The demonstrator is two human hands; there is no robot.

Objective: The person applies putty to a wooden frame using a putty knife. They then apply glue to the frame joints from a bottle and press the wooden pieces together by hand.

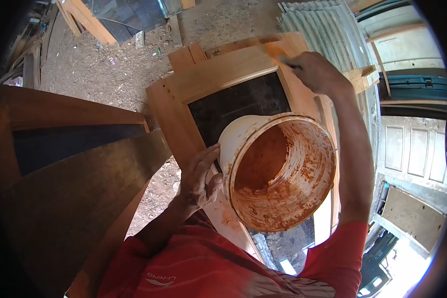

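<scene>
A white bucket tilts its mouth toward me, in front of my chest. Reddish-brown paste lies at its bottom and is smeared over the inner wall. My left hand grips the bucket at its left side, fingers against the outer wall. Farther off, my right hand is closed round the dark handle of a scraper. Its orange blade is blurred and lies over the far rail of a wooden frame. A dark panel fills that frame, partly hidden by the bucket.
Another wooden frame with a dark panel stands at the left. Corrugated sheets lie at the far right, beside a pale panelled door. Wood shavings cover the ground, and a glass-like panel rests at the far end.
</scene>
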